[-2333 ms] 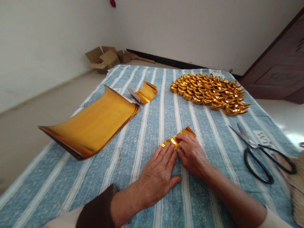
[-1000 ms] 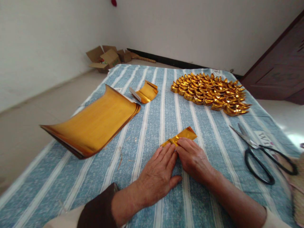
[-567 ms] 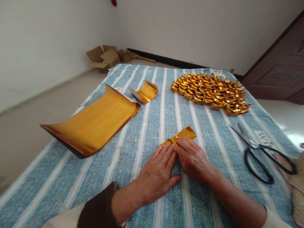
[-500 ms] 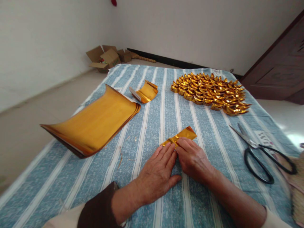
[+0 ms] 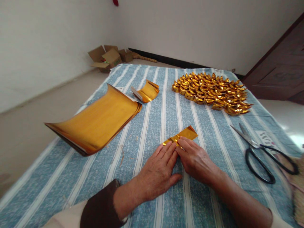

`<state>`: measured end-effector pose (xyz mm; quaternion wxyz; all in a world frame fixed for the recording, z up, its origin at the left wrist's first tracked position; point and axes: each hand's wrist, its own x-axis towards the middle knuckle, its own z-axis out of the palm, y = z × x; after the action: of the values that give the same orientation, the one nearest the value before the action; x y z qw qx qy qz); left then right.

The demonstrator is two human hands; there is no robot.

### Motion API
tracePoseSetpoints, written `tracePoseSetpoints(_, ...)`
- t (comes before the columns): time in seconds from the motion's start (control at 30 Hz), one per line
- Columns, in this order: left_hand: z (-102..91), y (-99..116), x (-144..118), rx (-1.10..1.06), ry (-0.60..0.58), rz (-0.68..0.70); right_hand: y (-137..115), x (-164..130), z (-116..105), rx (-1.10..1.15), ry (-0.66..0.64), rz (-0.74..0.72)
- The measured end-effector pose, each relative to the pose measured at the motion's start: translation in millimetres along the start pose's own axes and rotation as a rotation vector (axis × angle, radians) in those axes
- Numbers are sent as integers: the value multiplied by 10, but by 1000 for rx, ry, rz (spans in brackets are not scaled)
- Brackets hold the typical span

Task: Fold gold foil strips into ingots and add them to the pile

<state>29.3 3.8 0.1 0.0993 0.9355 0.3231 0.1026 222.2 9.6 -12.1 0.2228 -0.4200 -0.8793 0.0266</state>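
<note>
Both hands are flat, fingers together: your left hand (image 5: 158, 169) and right hand (image 5: 194, 158) pin the folded gold foil strip (image 5: 181, 136) on the striped cloth (image 5: 152, 120). I'd guess uneven pressure could skew the crease.

Foil strip (image 5: 181, 137) on cloth (image 5: 152, 104) centre, sheet stack (image 5: 97, 122) left, scissors (image 5: 258, 152) right, folded pieces (image 5: 211, 92) behind

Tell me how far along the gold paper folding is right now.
Done: a large cluster of folded gold pieces lies at the far right of the striped cloth. In hand: the left hand and right hand press flat on a partly folded gold strip. Left: a thick stack of gold sheets and a small curled stack look unfolded. Scissors lie untouched on the right.
</note>
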Motion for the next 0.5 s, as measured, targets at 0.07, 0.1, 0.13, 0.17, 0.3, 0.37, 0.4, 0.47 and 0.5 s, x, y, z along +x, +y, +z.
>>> tracePoseSetpoints(0.07,2,-9,2,-9,8,3,2,-9,-6,-5,-17,-5)
tracePoseSetpoints(0.1,4,-14,3,-18,13,5,5,-11,-9,-3,-25,-7)
tracePoseSetpoints(0.13,6,-19,6,-26,16,5,8,-12,-12,1,-36,-8)
tracePoseSetpoints(0.17,7,-23,8,-35,17,5,12,-11,-17,9,-49,-8)
tracePoseSetpoints(0.3,8,-34,6,-60,19,4,25,4,-46,43,-99,0)
tracePoseSetpoints(0.37,9,-38,-3,-73,26,1,28,11,-60,49,-109,6)
tracePoseSetpoints(0.4,9,-39,-8,-78,29,-2,30,14,-65,52,-114,9)
tracePoseSetpoints(0.47,9,-41,-17,-89,29,-6,31,18,-72,62,-129,16)
tracePoseSetpoints(0.5,10,-43,-21,-96,29,-7,31,19,-73,69,-137,19)
